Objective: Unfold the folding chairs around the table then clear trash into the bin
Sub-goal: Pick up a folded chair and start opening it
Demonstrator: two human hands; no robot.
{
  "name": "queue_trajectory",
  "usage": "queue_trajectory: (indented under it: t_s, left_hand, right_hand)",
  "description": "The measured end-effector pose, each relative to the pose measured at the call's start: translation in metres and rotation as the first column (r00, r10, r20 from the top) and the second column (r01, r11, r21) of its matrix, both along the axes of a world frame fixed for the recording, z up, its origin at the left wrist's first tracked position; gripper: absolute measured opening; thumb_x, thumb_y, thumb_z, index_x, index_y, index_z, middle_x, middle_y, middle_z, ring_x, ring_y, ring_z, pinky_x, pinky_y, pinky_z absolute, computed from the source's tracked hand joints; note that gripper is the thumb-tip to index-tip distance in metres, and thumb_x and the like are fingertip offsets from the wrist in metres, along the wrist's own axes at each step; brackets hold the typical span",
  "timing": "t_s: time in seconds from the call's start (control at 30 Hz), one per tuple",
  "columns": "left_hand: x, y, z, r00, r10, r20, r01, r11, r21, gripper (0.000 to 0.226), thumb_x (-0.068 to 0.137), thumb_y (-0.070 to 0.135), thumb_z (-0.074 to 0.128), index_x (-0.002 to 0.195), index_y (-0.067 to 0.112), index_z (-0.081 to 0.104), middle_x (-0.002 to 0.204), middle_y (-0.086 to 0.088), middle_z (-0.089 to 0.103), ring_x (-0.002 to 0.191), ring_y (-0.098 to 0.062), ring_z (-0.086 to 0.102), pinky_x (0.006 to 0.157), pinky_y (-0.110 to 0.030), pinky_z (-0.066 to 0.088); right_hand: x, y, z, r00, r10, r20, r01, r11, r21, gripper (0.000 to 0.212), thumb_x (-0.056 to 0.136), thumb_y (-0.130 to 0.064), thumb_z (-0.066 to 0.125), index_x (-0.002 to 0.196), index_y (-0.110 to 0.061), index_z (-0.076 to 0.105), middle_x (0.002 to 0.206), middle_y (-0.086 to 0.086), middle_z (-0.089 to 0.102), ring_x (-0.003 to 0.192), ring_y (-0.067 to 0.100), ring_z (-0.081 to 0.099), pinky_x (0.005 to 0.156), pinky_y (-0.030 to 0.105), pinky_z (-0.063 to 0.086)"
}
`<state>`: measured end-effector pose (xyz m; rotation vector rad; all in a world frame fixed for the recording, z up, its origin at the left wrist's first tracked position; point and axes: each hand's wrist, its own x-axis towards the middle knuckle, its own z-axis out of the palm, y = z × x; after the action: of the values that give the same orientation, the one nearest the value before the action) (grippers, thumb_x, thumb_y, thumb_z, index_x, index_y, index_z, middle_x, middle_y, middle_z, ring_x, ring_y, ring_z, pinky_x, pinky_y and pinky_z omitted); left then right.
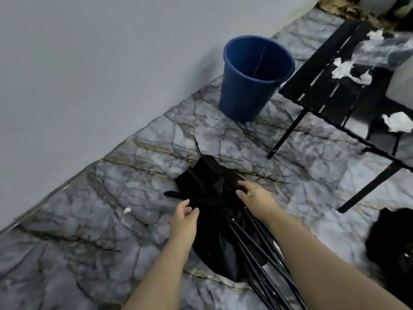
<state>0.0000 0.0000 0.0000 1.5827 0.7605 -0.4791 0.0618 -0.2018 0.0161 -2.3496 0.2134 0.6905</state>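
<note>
A folded black folding chair (212,182), fabric bunched around thin black rods, stands on the marble floor in front of me. My left hand (184,214) grips the fabric on its left side. My right hand (252,193) grips the fabric on its right side. A blue bin (245,92) stands upright and looks empty near the wall. To the right is a black slatted table (324,95). On it lie crumpled white tissues (342,69), another tissue (397,122) near its front edge, and a crushed clear plastic bottle (380,50).
A grey wall (89,63) runs along the left. A small white scrap (127,210) lies on the floor near it. Another dark bundle (391,238) sits at the right edge, below the table's black legs (288,133).
</note>
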Motion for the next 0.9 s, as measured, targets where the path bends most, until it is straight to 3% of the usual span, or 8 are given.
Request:
queue_trajectory:
  t_s: [0.1, 0.23, 0.3, 0.47, 0.6, 0.7, 0.8, 0.9]
  left_hand:
    - [0.024, -0.014, -0.047, 0.996, 0.006, 0.093, -0.012, 0.998, 0.062, 0.056, 0.093, 0.033, 0.049, 0.143, 0.031, 0.024, 0.151, 0.002, 0.026, 0.135, -0.019, 0.033, 0.108, -0.039, 0.034]
    - [0.057, -0.021, -0.106, 0.974, -0.009, 0.225, -0.03, 0.986, 0.167, 0.065, 0.092, 0.042, 0.045, 0.145, 0.038, 0.009, 0.158, 0.002, 0.004, 0.144, -0.019, 0.011, 0.116, -0.045, 0.02]
    - [0.072, -0.023, -0.13, 0.969, -0.056, 0.239, 0.003, 0.976, 0.217, 0.063, 0.092, 0.044, 0.043, 0.145, 0.039, 0.009, 0.158, 0.001, 0.009, 0.144, -0.021, 0.014, 0.115, -0.047, 0.02]
    - [0.093, -0.029, -0.16, 0.953, -0.156, 0.26, 0.02, 0.888, 0.459, 0.053, 0.092, 0.043, 0.041, 0.142, 0.037, 0.025, 0.145, 0.004, 0.042, 0.133, -0.021, 0.033, 0.104, -0.048, 0.027]
    - [0.095, -0.018, -0.171, 0.985, -0.109, 0.132, 0.041, 0.898, 0.438, 0.056, 0.091, 0.051, 0.038, 0.143, 0.038, 0.021, 0.136, 0.005, 0.053, 0.13, -0.021, 0.038, 0.111, -0.05, 0.019]
    - [0.099, -0.012, -0.175, 0.976, -0.213, 0.051, 0.163, 0.863, 0.478, 0.062, 0.087, 0.062, 0.031, 0.143, 0.042, 0.014, 0.129, 0.003, 0.059, 0.128, -0.021, 0.043, 0.113, -0.05, 0.012]
    - [0.111, -0.013, -0.175, 0.967, -0.252, 0.029, 0.203, 0.838, 0.507, 0.075, 0.08, 0.071, 0.032, 0.144, 0.039, 0.01, 0.127, 0.006, 0.06, 0.126, -0.021, 0.044, 0.11, -0.049, 0.009]
    - [0.121, -0.012, -0.177, 0.964, -0.267, 0.004, 0.229, 0.835, 0.5, 0.075, 0.082, 0.066, 0.037, 0.145, 0.037, 0.008, 0.125, 0.004, 0.062, 0.122, -0.023, 0.049, 0.108, -0.048, 0.011]
  right_hand:
    - [0.017, 0.0, -0.047, 0.992, 0.124, 0.031, -0.123, 0.992, -0.03, 0.054, 0.095, -0.045, 0.042, 0.145, -0.031, 0.027, 0.155, -0.006, 0.023, 0.14, 0.016, 0.025, 0.109, 0.03, 0.027]
    - [0.045, 0.005, -0.101, 0.962, 0.229, 0.15, -0.227, 0.973, -0.03, 0.055, 0.093, -0.051, 0.043, 0.143, -0.044, 0.023, 0.157, -0.01, 0.014, 0.145, 0.013, 0.01, 0.117, 0.039, 0.019]
    - [0.064, 0.008, -0.124, 0.938, 0.299, 0.175, -0.292, 0.954, -0.065, 0.052, 0.092, -0.052, 0.042, 0.141, -0.049, 0.024, 0.158, -0.009, 0.013, 0.145, 0.014, 0.009, 0.117, 0.043, 0.017]
    - [0.101, 0.022, -0.173, 0.938, 0.296, 0.183, -0.297, 0.955, -0.023, 0.054, 0.094, -0.05, 0.04, 0.143, -0.046, 0.019, 0.158, -0.005, 0.013, 0.145, 0.017, 0.011, 0.117, 0.043, 0.018]
    - [0.111, 0.033, -0.197, 0.946, 0.277, 0.17, -0.273, 0.961, -0.044, 0.056, 0.095, -0.05, 0.036, 0.145, -0.044, 0.013, 0.159, -0.005, 0.007, 0.145, 0.021, 0.009, 0.116, 0.045, 0.018]
    - [0.119, 0.036, -0.205, 0.946, 0.269, 0.179, -0.271, 0.962, -0.015, 0.057, 0.097, -0.044, 0.037, 0.145, -0.045, 0.007, 0.159, -0.003, 0.008, 0.145, 0.021, 0.011, 0.116, 0.043, 0.019]
    - [0.129, 0.036, -0.204, 0.945, 0.286, 0.16, -0.294, 0.955, 0.029, 0.06, 0.097, -0.039, 0.04, 0.145, -0.046, 0.004, 0.157, 0.004, 0.016, 0.143, 0.022, 0.017, 0.115, 0.039, 0.023]
    - [0.134, 0.039, -0.202, 0.942, 0.313, 0.124, -0.317, 0.948, 0.014, 0.062, 0.097, -0.039, 0.04, 0.143, -0.049, 0.0, 0.152, 0.009, 0.028, 0.137, 0.025, 0.029, 0.106, 0.035, 0.031]
